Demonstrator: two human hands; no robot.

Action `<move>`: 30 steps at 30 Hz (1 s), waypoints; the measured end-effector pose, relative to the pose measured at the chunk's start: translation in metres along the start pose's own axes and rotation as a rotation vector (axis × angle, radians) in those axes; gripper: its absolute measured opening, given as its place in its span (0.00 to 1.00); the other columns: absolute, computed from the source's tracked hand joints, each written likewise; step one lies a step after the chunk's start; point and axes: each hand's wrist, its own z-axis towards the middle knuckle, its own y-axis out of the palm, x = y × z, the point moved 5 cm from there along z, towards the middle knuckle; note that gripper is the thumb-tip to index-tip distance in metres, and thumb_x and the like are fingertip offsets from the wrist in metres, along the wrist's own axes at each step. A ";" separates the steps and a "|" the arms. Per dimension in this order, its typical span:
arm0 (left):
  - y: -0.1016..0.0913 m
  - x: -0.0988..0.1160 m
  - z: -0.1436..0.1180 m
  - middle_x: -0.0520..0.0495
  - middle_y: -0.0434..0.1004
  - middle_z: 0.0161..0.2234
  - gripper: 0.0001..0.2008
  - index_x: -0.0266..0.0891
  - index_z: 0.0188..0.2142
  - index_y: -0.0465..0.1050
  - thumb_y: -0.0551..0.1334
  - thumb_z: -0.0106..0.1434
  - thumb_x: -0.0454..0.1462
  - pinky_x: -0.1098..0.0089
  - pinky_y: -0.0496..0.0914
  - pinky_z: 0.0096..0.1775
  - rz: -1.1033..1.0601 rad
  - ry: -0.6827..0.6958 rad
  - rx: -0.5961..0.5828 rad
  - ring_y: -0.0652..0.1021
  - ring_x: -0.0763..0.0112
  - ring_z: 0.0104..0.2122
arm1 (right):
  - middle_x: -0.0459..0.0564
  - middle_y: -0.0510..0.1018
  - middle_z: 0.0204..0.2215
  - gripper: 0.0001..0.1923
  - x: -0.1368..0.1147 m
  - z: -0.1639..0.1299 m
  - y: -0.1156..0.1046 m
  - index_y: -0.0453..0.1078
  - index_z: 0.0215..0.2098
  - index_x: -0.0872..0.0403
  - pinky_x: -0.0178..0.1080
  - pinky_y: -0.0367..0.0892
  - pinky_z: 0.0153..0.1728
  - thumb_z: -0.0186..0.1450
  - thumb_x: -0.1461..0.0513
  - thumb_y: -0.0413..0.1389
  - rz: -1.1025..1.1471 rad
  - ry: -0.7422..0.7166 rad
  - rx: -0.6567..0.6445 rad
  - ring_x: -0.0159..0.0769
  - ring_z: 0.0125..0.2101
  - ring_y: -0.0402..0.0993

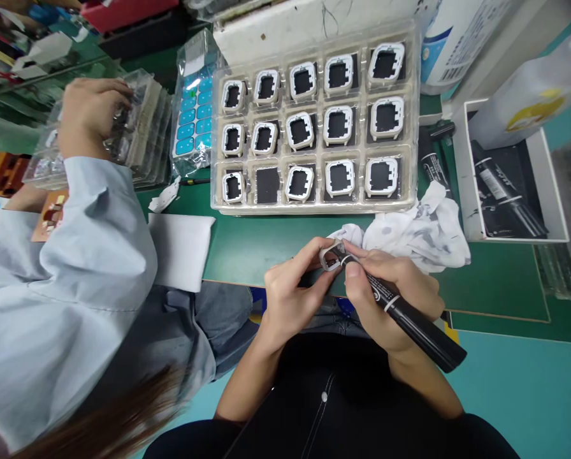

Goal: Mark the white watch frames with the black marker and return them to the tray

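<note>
light: bright, even, from overhead | shadows: soft, faint under the plastic tray (314, 207) | glare: sheen on tray film and plastic bag (192, 102) | blur: hair (104, 421) lower left, far left clutter | edges: strong wide-angle bending

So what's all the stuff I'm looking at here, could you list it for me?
white frames: fourteen, white rims, in the tray's pockets; the second pocket of the near row has none
tray: one, clear plastic, on the green table
held frame: one, white, between both hands
black marker: one, tip at the held frame
stained cloth: one, white with dark smears, right of the hands
white box: one, at right, dark tubes inside
blue pad sheet: one, in a clear bag left of the tray
white paper: one, at the table's near edge
co-worker's hand: one, pale blue sleeve, on stacked clear trays at left
left hand: grips the held frame
right hand: grips the marker
</note>
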 end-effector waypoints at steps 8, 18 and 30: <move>0.000 -0.002 0.003 0.50 0.97 0.51 0.20 0.44 0.64 0.89 0.80 0.76 0.33 0.67 0.93 0.58 -0.129 -0.068 -0.029 0.97 0.62 0.46 | 0.45 0.96 0.42 0.07 0.008 -0.002 -0.002 0.80 0.44 0.46 0.40 0.95 0.45 0.78 0.65 0.70 0.068 0.086 -0.007 0.48 0.46 0.99; -0.001 -0.007 0.005 0.45 0.97 0.50 0.25 0.42 0.64 0.89 0.86 0.69 0.36 0.66 0.94 0.54 -0.266 -0.117 -0.029 0.97 0.61 0.45 | 0.45 0.96 0.44 0.09 0.012 -0.006 -0.001 0.82 0.46 0.46 0.41 0.96 0.47 0.75 0.67 0.72 0.178 0.086 0.052 0.50 0.46 0.99; -0.059 0.001 0.046 0.41 0.84 0.57 0.26 0.49 0.66 0.88 0.83 0.74 0.50 0.62 0.85 0.48 0.161 0.101 0.050 0.84 0.60 0.48 | 0.39 0.83 0.25 0.07 0.015 -0.008 -0.012 0.80 0.43 0.47 0.54 0.98 0.43 0.76 0.65 0.71 0.244 0.154 0.172 0.45 0.25 0.88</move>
